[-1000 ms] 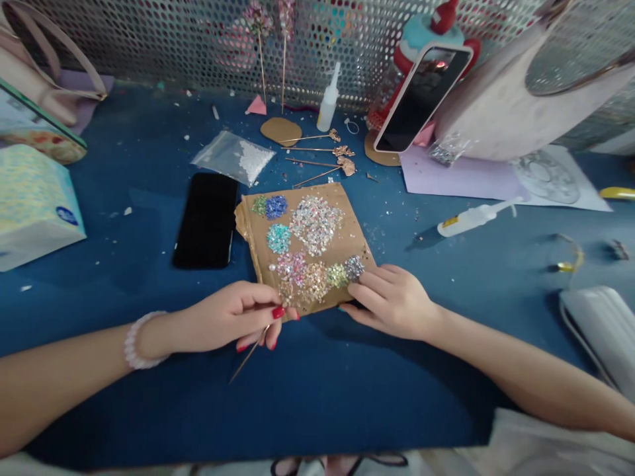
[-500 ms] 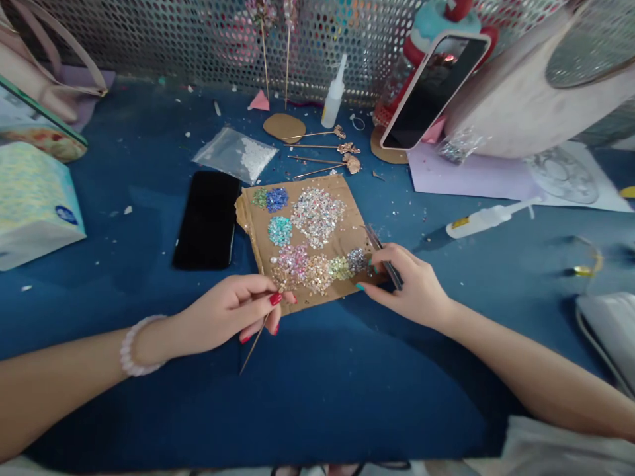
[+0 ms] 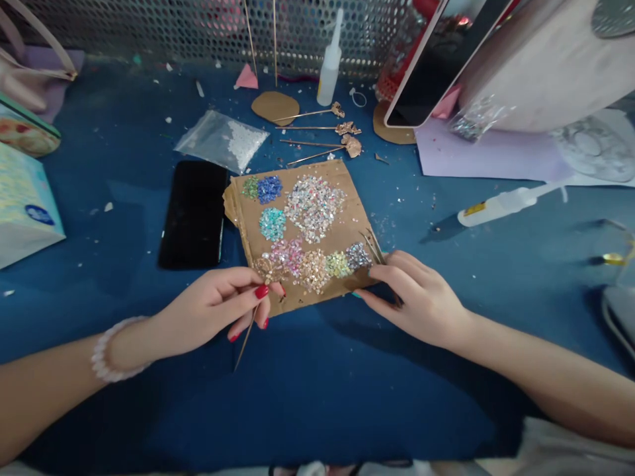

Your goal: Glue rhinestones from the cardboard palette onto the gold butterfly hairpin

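Observation:
My left hand [image 3: 221,305] pinches a thin gold hair stick [image 3: 243,348]; its shaft slants down toward me, and its ornate head lies over the cardboard's near left corner. Tweezers [image 3: 373,247] are in my right hand [image 3: 424,297], their tips pointing up and left by the grey rhinestones [image 3: 357,256]. Both hands are at the near edge of a cardboard piece [image 3: 354,215]. On it lie small heaps sorted by colour: clear rhinestones [image 3: 313,205], blue ones [image 3: 269,189], turquoise ones [image 3: 272,224], champagne ones [image 3: 314,271] and yellow-green ones [image 3: 337,264].
A black phone [image 3: 192,215] lies left of the cardboard. Behind it are a plastic bag [image 3: 223,142], several gold hair sticks [image 3: 317,128] and an upright glue bottle [image 3: 328,76]. Another glue bottle [image 3: 496,208] lies right. A propped phone [image 3: 421,73] and tissue box [image 3: 30,205] flank the table.
My right hand has shifted its grip, and the tweezers now point up and left with their tips apart. The view has moved slightly closer and lower. My left hand keeps the hair stick.

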`<state>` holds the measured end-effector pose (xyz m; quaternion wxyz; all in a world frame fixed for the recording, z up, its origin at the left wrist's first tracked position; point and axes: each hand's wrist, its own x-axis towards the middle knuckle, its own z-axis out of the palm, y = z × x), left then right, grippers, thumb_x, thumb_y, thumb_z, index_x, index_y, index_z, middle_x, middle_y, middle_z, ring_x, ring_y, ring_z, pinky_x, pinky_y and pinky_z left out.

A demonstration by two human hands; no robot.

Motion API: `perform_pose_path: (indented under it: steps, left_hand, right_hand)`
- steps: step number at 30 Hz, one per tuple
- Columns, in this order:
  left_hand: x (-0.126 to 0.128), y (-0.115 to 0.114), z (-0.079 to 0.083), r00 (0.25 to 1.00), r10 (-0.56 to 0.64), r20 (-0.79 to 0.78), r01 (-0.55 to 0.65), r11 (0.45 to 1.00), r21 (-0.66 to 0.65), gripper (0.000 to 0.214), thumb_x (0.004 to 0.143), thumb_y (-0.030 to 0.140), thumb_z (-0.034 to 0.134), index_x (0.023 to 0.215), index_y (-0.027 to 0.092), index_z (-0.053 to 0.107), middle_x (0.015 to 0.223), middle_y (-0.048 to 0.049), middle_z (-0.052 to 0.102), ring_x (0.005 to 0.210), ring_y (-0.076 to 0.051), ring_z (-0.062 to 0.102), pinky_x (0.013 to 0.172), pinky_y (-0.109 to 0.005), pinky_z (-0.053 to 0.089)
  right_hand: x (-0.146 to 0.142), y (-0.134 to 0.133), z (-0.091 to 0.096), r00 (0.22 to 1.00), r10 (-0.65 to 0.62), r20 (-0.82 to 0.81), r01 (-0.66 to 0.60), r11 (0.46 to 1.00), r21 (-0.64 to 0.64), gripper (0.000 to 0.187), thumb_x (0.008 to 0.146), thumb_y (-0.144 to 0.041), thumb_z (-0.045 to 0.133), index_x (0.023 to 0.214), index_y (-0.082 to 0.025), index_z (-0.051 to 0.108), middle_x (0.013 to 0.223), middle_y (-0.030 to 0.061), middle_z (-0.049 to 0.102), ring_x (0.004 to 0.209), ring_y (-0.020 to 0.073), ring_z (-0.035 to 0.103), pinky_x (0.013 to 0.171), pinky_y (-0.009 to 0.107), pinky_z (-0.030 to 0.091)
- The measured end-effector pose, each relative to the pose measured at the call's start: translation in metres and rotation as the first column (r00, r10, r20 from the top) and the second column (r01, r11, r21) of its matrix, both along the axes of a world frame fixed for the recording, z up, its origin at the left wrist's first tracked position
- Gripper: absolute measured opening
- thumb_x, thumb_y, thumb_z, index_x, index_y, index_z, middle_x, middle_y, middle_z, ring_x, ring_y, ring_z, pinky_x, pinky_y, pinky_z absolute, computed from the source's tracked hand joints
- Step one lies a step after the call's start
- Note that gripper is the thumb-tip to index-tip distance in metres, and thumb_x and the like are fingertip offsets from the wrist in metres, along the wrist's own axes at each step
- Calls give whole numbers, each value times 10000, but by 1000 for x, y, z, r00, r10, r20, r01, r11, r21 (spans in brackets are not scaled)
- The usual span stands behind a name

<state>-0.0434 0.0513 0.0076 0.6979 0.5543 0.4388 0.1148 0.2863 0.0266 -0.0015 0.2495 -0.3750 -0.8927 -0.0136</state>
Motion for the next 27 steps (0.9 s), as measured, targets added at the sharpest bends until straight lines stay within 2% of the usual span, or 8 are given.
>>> perform_pose_path:
  steps: [4,8,14,18,24,27]
  left_hand:
    - [2,1,6,1000,8,-13,-8,1000,24,289,1035,425,531,1059,181,684,766,-1,717,435,-51,496,562,-243,484]
    - [4,0,11,995,92,-29,-91,995,43,265,1008,470,569,1024,258,727,760,4,724,446,-73,489,573,-271,480]
    - [-1,-2,3,997,68,-29,-67,997,41,268,1027,397,542,1143,215,701,761,18,708,444,-61,484,604,-277,516]
    - [1,-4,8,989,135,-57,-133,991,26,218,1010,411,580,1048,257,730,736,33,686,456,-70,485,604,-289,501]
    - [-2,-3,7,997,80,-24,-79,996,30,260,1019,440,555,1146,299,732,763,22,723,451,-75,479,582,-291,502]
    - [-4,-3,3,997,79,-15,-78,997,29,269,1018,464,554,1170,326,728,775,15,727,449,-78,473,561,-290,498]
  right_hand:
    - [2,-2,0,1000,1,28,0,1000,-5,134,963,-243,655,987,-176,541,761,26,602,710,163,563,654,283,509]
    - [4,-1,1,998,-38,44,38,999,-1,182,951,-287,686,965,-164,553,748,18,585,691,149,546,626,265,488]
    - [6,2,2,990,-99,101,94,994,46,264,960,-409,674,928,-164,579,732,23,612,682,160,571,631,301,456]
    - [7,3,3,984,-119,129,114,992,47,320,969,-475,653,888,-173,588,695,10,608,639,143,566,611,293,414]
    - [10,4,5,986,-74,152,70,997,32,308,966,-439,663,859,-160,592,666,9,599,615,146,579,590,296,419]
    - [15,4,9,985,-34,168,39,999,-28,245,973,-382,659,891,-157,606,707,24,624,650,158,603,613,298,447]
